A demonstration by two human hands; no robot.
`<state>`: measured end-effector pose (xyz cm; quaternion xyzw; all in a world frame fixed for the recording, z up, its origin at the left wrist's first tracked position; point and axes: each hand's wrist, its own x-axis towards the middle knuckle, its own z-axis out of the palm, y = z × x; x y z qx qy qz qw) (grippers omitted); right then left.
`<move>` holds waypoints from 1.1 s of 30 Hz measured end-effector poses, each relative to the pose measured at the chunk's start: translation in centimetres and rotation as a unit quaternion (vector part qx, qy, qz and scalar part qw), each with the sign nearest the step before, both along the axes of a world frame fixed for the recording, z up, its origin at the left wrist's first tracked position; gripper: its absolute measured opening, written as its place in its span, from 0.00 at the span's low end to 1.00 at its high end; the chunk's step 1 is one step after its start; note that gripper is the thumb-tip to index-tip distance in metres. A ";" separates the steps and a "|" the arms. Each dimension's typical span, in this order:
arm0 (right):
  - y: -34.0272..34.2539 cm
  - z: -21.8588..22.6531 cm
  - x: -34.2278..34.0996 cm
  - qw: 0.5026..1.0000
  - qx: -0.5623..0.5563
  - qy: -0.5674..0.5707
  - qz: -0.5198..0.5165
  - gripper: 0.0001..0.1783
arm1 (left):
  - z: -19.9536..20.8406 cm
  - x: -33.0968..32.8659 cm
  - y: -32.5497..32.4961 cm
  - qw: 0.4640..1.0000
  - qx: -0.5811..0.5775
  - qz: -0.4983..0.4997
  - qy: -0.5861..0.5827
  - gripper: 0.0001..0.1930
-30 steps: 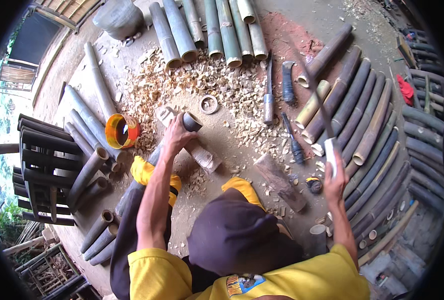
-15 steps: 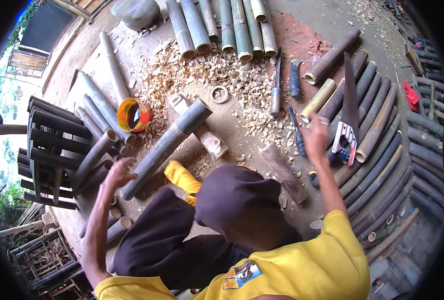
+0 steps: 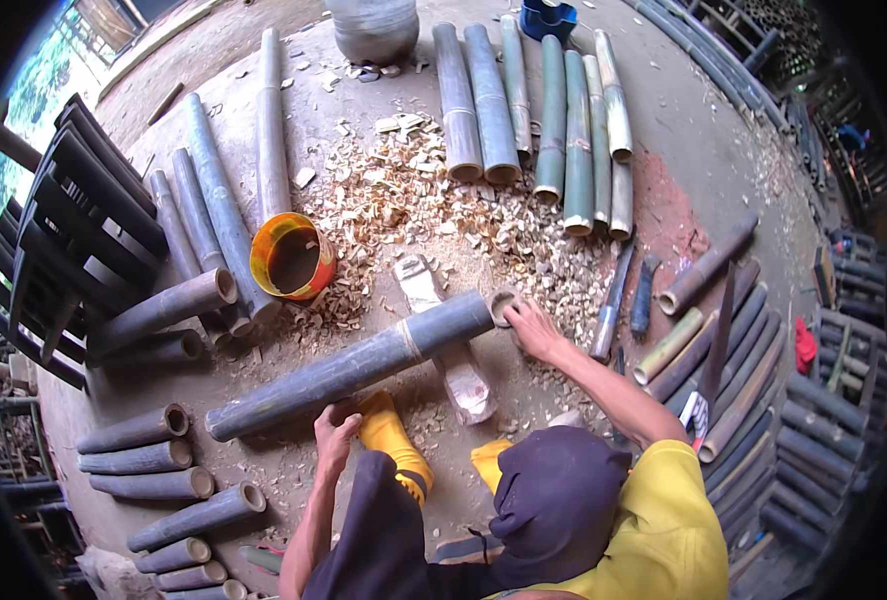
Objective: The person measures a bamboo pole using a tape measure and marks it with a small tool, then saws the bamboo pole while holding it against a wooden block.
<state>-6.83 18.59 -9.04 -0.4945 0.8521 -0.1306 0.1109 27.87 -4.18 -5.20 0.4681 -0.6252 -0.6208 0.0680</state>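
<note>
checking from the near side, the hands are found apart. the left hand [image 3: 337, 428] is placed just below the bamboo tube [image 3: 349, 368], beside a yellow-covered foot [image 3: 396, 450]; its fingers are curled, but whether the tube is touched cannot be told. well to the right, a saw [image 3: 697, 412] is noted, for which clear room is advised. the tube is laid slantwise across a wooden block [image 3: 467, 388], its right end carried past it. at that end, a bamboo ring [image 3: 504, 307] is met by the right hand [image 3: 534, 330]; whether it is pinched or merely touched cannot be confirmed. the step in hand is judged to be the handling of the ring beside the tube's end. for sound work, the ring should be squared to that end and the tube guarded against rolling. farther off, wood shavings [image 3: 434, 200] are spread; stray chips should be brushed from the working faces. beyond these, green tubes [image 3: 550, 130] are laid in a row.
</note>
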 end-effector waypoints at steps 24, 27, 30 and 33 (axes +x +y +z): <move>-21.5 18.9 -5.1 0.981 -0.019 -0.188 0.031 0.26 | -0.2 -1.4 -2.0 0.787 0.375 0.345 0.348 0.35; -13.8 12.9 0.7 0.948 0.136 -0.180 0.226 0.44 | -2.6 -2.1 -2.6 0.765 0.348 0.418 0.344 0.35; -7.8 11.9 4.5 0.964 0.073 0.074 0.244 0.50 | -1.9 -2.4 -1.1 0.804 0.300 0.414 0.303 0.31; -4.6 12.0 5.3 0.974 0.100 0.024 0.203 0.55 | 1.6 -1.7 0.1 0.847 0.251 0.353 0.307 0.28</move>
